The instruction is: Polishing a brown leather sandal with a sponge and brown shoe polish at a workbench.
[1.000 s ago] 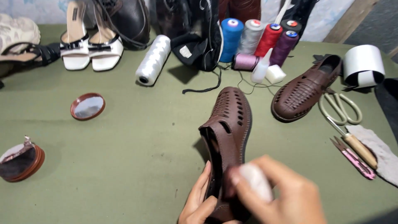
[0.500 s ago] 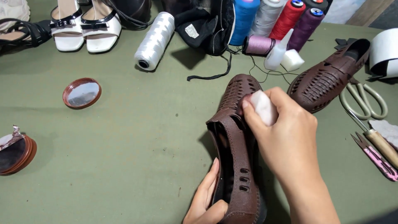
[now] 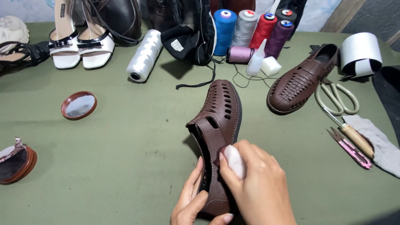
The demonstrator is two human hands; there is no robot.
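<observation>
A brown perforated leather shoe (image 3: 220, 114) lies on the green table (image 3: 125, 158), toe pointing away from me. My left hand (image 3: 192, 204) grips its heel end from the left. My right hand (image 3: 256, 187) holds a small white block (image 3: 235, 161) pressed against the shoe's upper near the opening. The matching brown woven shoe (image 3: 301, 81) lies to the right, apart from both hands.
Thread spools (image 3: 250, 29) and a white cord cone (image 3: 143, 56) stand at the back, with a white glue bottle (image 3: 255, 62). White sandals (image 3: 79, 46) sit back left. Scissors (image 3: 335, 98), an awl (image 3: 354, 137), pink snips (image 3: 349, 148) and a tape roll (image 3: 360, 52) lie right. Two round tins (image 3: 79, 105) lie left.
My right hand with the white block has slid from the shoe's toe area back toward the heel opening. The view has shifted slightly.
</observation>
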